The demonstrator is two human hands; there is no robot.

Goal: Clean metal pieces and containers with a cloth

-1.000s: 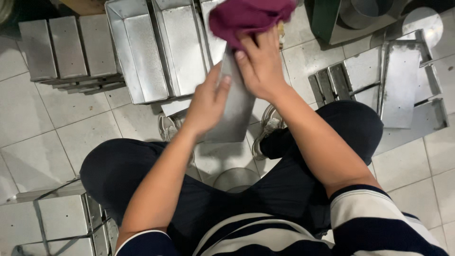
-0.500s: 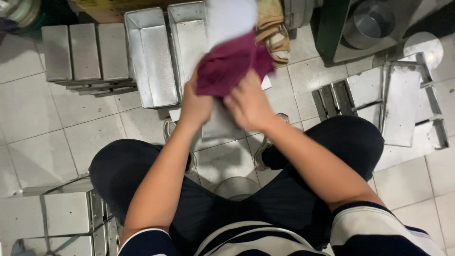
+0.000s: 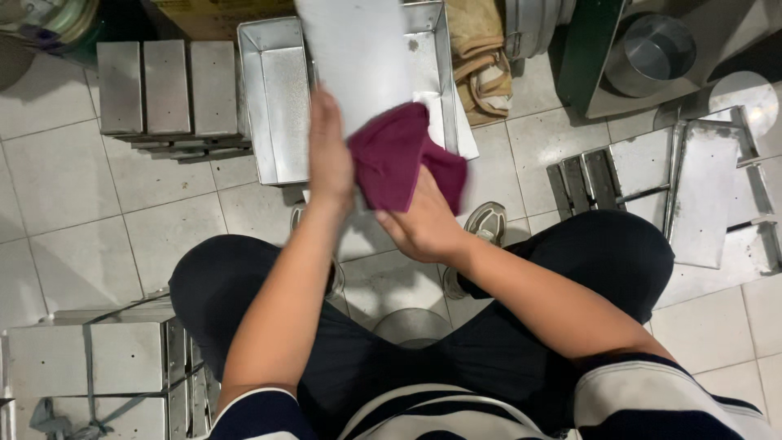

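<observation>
I sit with my knees apart over a tiled floor. My left hand (image 3: 328, 155) grips the left edge of a long metal pan (image 3: 358, 57) held up in front of me, its flat side facing me. My right hand (image 3: 423, 224) presses a maroon cloth (image 3: 399, 159) against the lower right part of that pan. The pan's lower end is hidden behind the cloth and my hands.
Open metal loaf pans (image 3: 277, 106) lie on the floor ahead, with a joined set of several pans (image 3: 167, 90) to the left. More pans and lids (image 3: 700, 187) lie at the right, another set (image 3: 90, 367) by my left knee. A tan cloth (image 3: 481, 57) and a round pot (image 3: 652, 53) lie behind.
The maroon cloth has moved down the pan from its top toward me, with my right hand. The pan has been raised and tipped so that more of its face shows.
</observation>
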